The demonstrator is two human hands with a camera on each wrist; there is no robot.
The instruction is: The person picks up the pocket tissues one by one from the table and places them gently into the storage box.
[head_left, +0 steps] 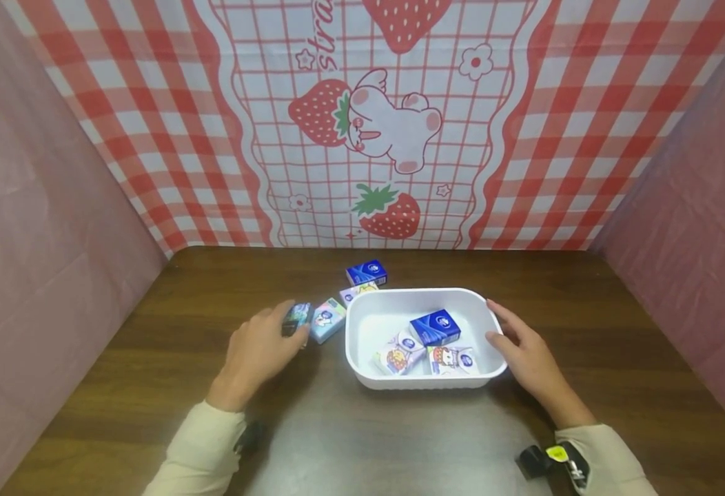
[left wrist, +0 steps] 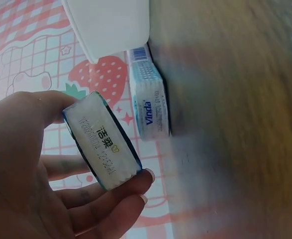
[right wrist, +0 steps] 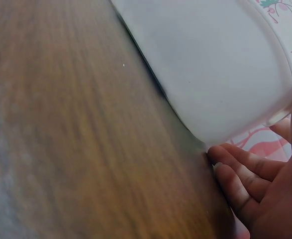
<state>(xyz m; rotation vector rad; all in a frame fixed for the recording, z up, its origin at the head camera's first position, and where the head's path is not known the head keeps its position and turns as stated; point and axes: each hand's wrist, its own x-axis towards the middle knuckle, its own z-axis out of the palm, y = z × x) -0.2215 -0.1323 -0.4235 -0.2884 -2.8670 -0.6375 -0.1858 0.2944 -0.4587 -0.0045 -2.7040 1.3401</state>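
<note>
My left hand point(head_left: 260, 351) pinches a small dark-and-blue tissue pack point(head_left: 298, 315) between thumb and fingers, left of the basin. Its pale end with printed characters faces the left wrist view, where the pack point(left wrist: 103, 142) is tilted. Just right of it on the table lies a light-blue tissue pack point(head_left: 327, 321), with "Vinda" on its end point(left wrist: 150, 112). At the right end of the white plastic basin point(head_left: 424, 383), my right hand point(head_left: 530, 358) holds the rim, with fingers against the outer wall point(right wrist: 235, 89). Inside lie a dark-blue pack point(head_left: 435, 327) and two white patterned packs point(head_left: 452, 361).
Behind the basin's left corner are another dark-blue tissue pack point(head_left: 366, 273) and a lilac-and-yellow one point(head_left: 358, 292), partly hidden by the rim. The brown wooden table point(head_left: 120, 406) ends at a checked strawberry cloth point(head_left: 387, 138), with pink cloth point(head_left: 691, 207) at both sides.
</note>
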